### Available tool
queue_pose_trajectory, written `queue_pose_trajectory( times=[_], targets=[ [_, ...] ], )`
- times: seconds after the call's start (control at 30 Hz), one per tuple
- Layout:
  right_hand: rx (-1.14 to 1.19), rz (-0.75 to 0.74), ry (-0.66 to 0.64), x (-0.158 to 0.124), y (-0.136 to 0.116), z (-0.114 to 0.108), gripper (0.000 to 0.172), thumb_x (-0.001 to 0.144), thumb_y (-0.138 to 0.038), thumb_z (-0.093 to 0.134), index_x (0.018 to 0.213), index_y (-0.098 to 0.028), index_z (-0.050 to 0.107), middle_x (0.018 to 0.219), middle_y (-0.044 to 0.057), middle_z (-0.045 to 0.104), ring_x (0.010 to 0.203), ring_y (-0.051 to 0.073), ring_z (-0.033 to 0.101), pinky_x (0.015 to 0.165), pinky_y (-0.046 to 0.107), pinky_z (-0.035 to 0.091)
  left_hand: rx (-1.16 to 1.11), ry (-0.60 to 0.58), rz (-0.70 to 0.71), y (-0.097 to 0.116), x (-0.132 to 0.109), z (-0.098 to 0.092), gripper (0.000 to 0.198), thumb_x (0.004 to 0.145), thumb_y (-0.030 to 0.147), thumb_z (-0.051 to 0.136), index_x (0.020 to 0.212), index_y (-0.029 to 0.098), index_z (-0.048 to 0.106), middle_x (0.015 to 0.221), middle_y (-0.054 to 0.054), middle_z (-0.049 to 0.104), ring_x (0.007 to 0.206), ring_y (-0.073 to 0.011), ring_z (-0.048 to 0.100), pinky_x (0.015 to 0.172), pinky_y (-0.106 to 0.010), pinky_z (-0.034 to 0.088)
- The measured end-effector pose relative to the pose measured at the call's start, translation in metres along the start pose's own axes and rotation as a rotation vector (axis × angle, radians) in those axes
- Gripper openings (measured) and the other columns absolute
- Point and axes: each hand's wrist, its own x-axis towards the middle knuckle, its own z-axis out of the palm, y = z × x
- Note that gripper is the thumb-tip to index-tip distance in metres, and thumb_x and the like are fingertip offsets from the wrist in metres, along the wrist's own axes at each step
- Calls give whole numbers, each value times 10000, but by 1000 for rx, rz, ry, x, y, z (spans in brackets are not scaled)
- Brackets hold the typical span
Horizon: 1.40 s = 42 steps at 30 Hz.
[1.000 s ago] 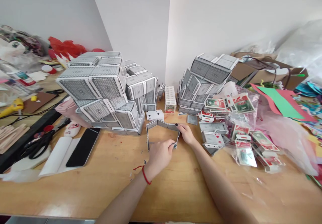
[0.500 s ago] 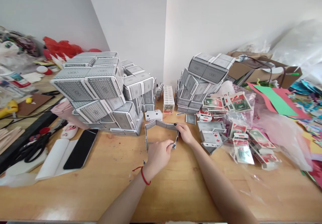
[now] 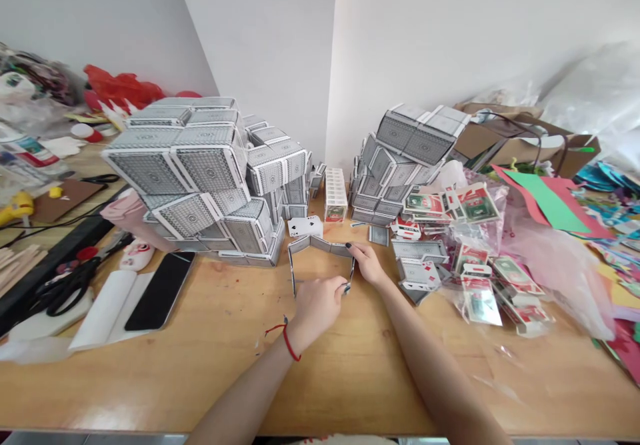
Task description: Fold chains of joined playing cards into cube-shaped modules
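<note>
Wooden worktop (image 3: pixel 210 372) carries a folded card frame (image 3: pixel 320 258), grasped by the left hand (image 3: pixel 315 305) at six o'clock and the right hand (image 3: pixel 369 264) at three o'clock.

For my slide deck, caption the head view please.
Left hand and right hand join a playing-card frame on a cluttered wooden table.

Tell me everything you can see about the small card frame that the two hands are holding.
The card frame is an open loop of grey-backed playing cards joined edge to edge, standing on edge on the wooden table. It looks like thin card, with the far side bent inward. The left hand pinches its near right corner; the right hand touches its right side. A face-up spade card lies just behind it.
</note>
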Motion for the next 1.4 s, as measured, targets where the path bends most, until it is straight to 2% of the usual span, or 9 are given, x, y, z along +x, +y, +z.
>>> queue_pose_trajectory(
  times=[0.53,0.77,0.93,1.2,1.3,1.4],
  targets=[
    [-11,-4,12,0,-1,1,394,776,-534,444,571,-201,398,581,-26,383,579,128,361,556,249,299,57,67,-3,1,10,3,268,919,277,340,927,256,607,865,-15,711,781,-191,657,532,-257,313],
    [-17,-26,33,-3,-4,3,386,787,-500,438,552,-201,375,577,-33,373,571,121,361,556,244,297,66,113,7,-2,15,14,242,912,302,378,865,227,604,818,-26,711,731,-189,653,534,-264,308],
    [-22,-27,91,-5,-2,8,370,803,-471,435,557,-198,396,562,-37,381,565,121,362,549,242,285,108,185,95,-3,13,24,282,924,294,359,812,211,605,756,-32,703,688,-182,647,523,-272,299],
    [11,-27,189,-11,0,18,365,809,-453,475,563,-184,493,557,-31,453,568,130,419,559,247,309,152,240,118,-1,16,32,291,920,269,364,744,182,579,662,-53,676,602,-207,637,487,-284,313],
    [59,-35,198,-12,-2,16,355,799,-473,501,629,-177,597,619,-9,559,625,153,502,625,261,378,67,287,174,0,15,30,204,905,259,409,824,180,580,740,-57,685,672,-210,644,543,-292,398],
    [137,-48,208,-11,-2,14,384,805,-510,493,764,-179,682,806,40,673,800,200,591,805,317,424,-115,458,267,-7,11,22,166,856,293,517,980,192,564,905,-63,680,849,-211,630,719,-322,473]
  ],
)
